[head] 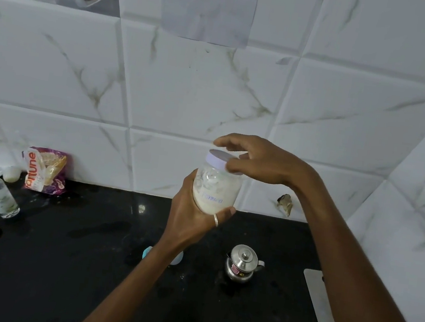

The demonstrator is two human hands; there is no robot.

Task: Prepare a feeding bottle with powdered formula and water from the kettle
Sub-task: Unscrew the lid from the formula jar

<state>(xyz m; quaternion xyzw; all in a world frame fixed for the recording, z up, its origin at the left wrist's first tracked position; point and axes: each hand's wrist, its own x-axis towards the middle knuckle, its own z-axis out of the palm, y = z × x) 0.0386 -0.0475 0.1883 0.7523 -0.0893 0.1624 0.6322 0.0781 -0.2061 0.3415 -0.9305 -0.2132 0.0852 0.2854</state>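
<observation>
Here the left hand [190,218] has its grip clamped round the powder jar [215,192], the right hand [259,163] pinching the lid [215,159].

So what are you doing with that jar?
A person is holding a jar of white powder up over the black counter in the left hand. The right hand is curled round its pale purple lid, which is on the jar. A steel kettle stands on the counter below.
</observation>
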